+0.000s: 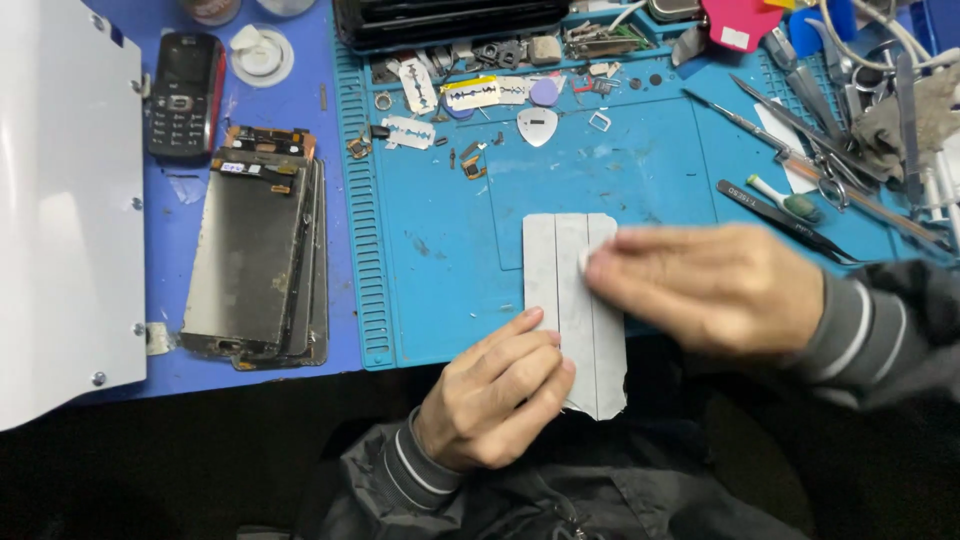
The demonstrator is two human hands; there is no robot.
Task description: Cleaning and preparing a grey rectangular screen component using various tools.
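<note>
A grey rectangular panel [560,260] with two lengthwise lines lies on the front edge of the blue work mat [440,240], its near end overhanging my lap. My left hand [495,395] pinches the panel's lower left edge and holds it down. My right hand [705,285] lies across the panel's right side, fingers flat and pressed on its surface, with something small and white under the fingertips. The hand is blurred by motion.
A stack of phone screens [255,260] lies left of the mat, with a dark keypad phone [183,95] behind it. A white board [60,210] fills the far left. Razor blades, picks and small parts litter the mat's back. Tweezers, scissors and screwdrivers [820,160] lie at the right.
</note>
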